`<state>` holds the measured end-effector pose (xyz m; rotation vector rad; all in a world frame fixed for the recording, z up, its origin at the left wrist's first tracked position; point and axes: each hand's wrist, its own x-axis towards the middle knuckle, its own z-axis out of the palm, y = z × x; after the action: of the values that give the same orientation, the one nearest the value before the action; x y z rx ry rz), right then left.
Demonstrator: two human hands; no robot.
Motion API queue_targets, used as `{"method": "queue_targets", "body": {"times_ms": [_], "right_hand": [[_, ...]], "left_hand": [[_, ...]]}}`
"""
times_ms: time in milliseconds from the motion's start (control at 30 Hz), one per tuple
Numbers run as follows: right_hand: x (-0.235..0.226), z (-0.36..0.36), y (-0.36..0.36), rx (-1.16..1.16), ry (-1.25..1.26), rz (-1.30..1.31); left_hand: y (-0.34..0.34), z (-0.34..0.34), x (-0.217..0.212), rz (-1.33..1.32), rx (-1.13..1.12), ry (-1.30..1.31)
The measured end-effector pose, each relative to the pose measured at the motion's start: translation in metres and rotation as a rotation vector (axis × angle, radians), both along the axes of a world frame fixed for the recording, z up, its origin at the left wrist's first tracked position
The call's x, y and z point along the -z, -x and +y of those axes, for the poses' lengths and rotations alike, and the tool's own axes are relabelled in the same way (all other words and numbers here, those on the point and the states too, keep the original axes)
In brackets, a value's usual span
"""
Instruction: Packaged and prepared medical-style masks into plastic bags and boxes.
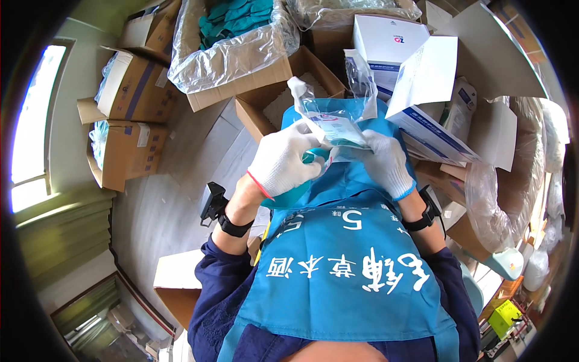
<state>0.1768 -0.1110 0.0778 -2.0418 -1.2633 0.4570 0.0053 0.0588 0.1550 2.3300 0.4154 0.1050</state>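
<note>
In front of my blue apron [338, 253], both hands wear white knit gloves. My left hand [286, 158] has its fingers curled round a teal piece [295, 194], whose lower part hangs below the palm. Those same fingers meet the near edge of a clear plastic bag [341, 111] with a white printed panel. My right hand [384, 158] pinches the bag's right side. The bag's upper corners stick up, loose and crumpled. Something teal shows at the bag's lower edge; I cannot tell whether it lies inside or behind.
Beyond my hands stands a plastic-lined carton [241, 84] of teal pieces, beside an open brown box [256, 114]. White printed boxes [386, 42] crowd the right, above a large carton with a plastic liner [494, 211]. More cartons [129, 154] are stacked at the left by the window.
</note>
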Motion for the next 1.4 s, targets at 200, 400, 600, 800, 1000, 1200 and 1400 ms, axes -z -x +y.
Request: {"method": "queue_targets", "body": {"times_ms": [200, 400, 600, 800, 1000, 1200, 1400], "right_hand": [[0.002, -0.023, -0.011, 0.149, 0.170, 0.077], [-0.016, -0.049, -0.011, 0.029, -0.002, 0.018], [-0.076, -0.131, -0.052, 0.193, -0.280, 0.009], [-0.081, -0.262, -0.138, 1.127, -1.163, 0.007], [-0.046, -0.403, -0.218, 1.142, 0.588, -0.795], [-0.100, -0.184, -0.071, 0.922, -0.564, -0.089], [-0.083, -0.036, -0.029, 0.142, -0.622, 0.154]], "left_hand": [[-0.015, -0.005, 0.001, 0.156, 0.113, -0.007], [-0.036, -0.010, 0.011, -0.177, -0.109, 0.148], [-0.034, 0.019, -0.012, -0.521, -0.516, 0.321], [-0.030, 0.027, -0.005, -0.505, -0.631, 0.423], [-0.049, 0.029, -0.011, -0.496, -0.698, 0.655], [-0.045, 0.030, 0.002, -0.438, -0.701, 0.757], [-0.053, 0.007, -0.017, -0.338, -0.388, 0.589]]}}
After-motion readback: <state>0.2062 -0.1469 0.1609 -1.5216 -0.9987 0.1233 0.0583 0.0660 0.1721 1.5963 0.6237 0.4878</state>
